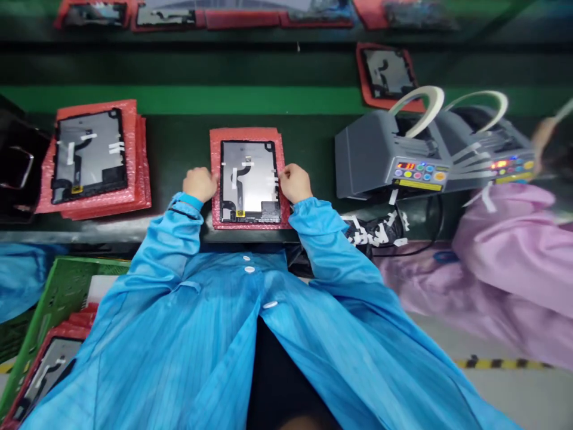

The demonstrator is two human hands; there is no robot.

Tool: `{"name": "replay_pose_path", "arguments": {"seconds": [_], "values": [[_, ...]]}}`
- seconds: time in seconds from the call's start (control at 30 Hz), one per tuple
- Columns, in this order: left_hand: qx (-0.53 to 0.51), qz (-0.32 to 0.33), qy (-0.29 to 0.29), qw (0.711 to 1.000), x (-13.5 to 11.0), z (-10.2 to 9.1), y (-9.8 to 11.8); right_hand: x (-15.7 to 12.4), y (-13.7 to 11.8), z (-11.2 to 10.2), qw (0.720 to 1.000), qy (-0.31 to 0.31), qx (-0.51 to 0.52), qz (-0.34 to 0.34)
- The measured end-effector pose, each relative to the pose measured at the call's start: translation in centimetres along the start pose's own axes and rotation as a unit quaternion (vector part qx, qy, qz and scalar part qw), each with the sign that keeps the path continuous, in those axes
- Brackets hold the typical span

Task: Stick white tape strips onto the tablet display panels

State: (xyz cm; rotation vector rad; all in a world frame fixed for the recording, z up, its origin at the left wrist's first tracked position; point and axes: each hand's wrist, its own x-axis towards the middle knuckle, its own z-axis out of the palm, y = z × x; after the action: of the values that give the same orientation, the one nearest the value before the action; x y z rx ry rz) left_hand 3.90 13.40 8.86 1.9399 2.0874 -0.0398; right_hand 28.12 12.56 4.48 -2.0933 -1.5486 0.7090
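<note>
In front of me lies a tablet screen panel (257,185), its grey back up, with white tape strips, a black flex cable and a yellow label. Under it, a red bubble-wrap bag (246,135) rests on the dark green bench. My left hand (200,183) is closed at the bag's left edge, fingertips partly hidden. On the opposite side my right hand (295,183) has its thumb and fingers pinched at the bag's right edge, beside the panel.
To the left is a stack of red bubble-wrap bags (142,173) topped by another panel (89,155). Two tape dispensers (380,152) (487,140) stand right, near a co-worker's pink sleeve (505,239). A green crate (49,298) sits lower left. Tape scraps (373,232) lie at the bench edge.
</note>
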Motion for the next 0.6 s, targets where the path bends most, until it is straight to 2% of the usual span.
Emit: {"name": "replay_pose_path", "arguments": {"seconds": [0.07, 0.13, 0.3, 0.43, 0.6], "values": [[-0.005, 0.020, -0.019, 1.000, -0.6, 0.5, 0.3, 0.1, -0.7, 0.2, 1.000, 0.008, -0.016, 0.011], [-0.014, 0.028, -0.010, 0.999, -0.8, 1.0, 1.0, 0.3, -1.1, 0.3, 0.999, 0.011, -0.026, 0.030], [-0.008, 0.013, -0.016, 1.000, -1.0, 1.3, 1.6, 0.8, -1.4, -0.2, 0.993, -0.060, -0.091, 0.039], [-0.026, 0.016, -0.029, 0.999, -1.3, 1.2, 1.5, 0.9, -1.8, -0.6, 0.992, -0.041, -0.095, 0.077], [-0.054, 0.009, -0.045, 0.997, -1.6, 0.8, 1.6, 0.3, -2.6, -0.4, 0.990, -0.054, -0.111, 0.074]]}}
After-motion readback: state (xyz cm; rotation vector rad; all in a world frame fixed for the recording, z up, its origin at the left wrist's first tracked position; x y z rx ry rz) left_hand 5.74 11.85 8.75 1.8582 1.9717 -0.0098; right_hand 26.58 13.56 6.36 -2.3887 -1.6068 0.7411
